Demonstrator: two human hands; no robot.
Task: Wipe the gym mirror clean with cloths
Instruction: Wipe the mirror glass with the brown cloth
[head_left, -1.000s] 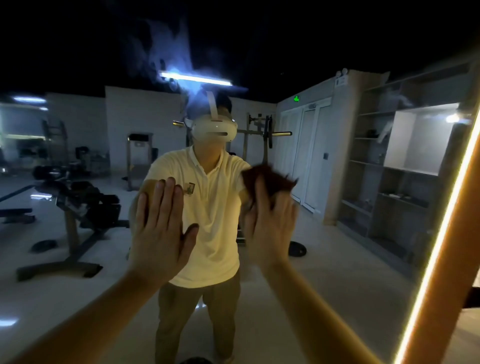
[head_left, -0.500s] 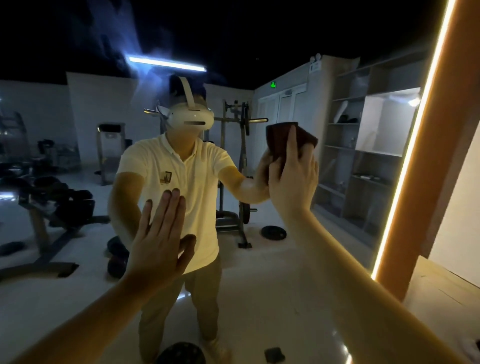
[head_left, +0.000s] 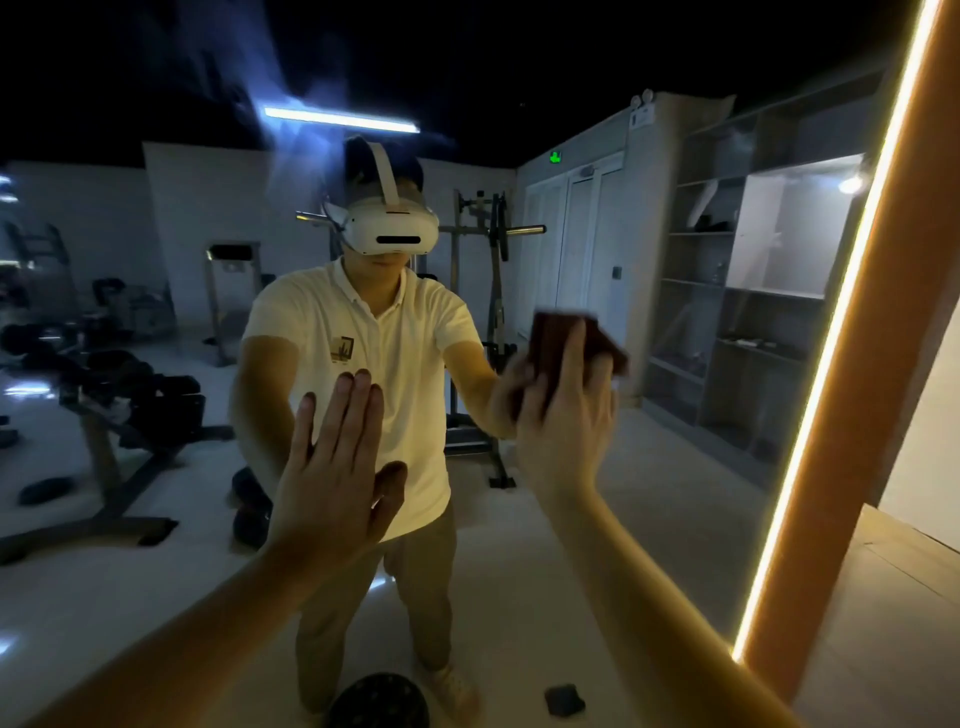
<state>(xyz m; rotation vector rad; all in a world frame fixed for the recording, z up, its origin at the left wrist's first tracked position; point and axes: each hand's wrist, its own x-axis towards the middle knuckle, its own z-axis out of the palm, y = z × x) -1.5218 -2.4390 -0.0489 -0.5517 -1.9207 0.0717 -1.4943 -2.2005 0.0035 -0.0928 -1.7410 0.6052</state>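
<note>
Far left, dim: weight bench (head_left: 104, 405) seen only as a reflection, detail lost in the dark. Mirror (head_left: 649, 519) fills most of the view; its top, bottom and left edges are cut off.

Left hand (head_left: 337, 467) lies flat on the glass, fingers straight, close together and pointing up, thumb spread to the right. It holds nothing.

Right hand (head_left: 563, 426) sits higher on the glass, fingers straight, pressing the cloth (head_left: 553, 330) onto the mirror. The cloth is dark red, blurred and mostly hidden behind the palm. Only an upper band shows, its top edge sloping down to the right; long axis cannot be told.

Light strip (head_left: 831, 332) marks the mirror's right edge, leaning from upper right to lower left.
</note>
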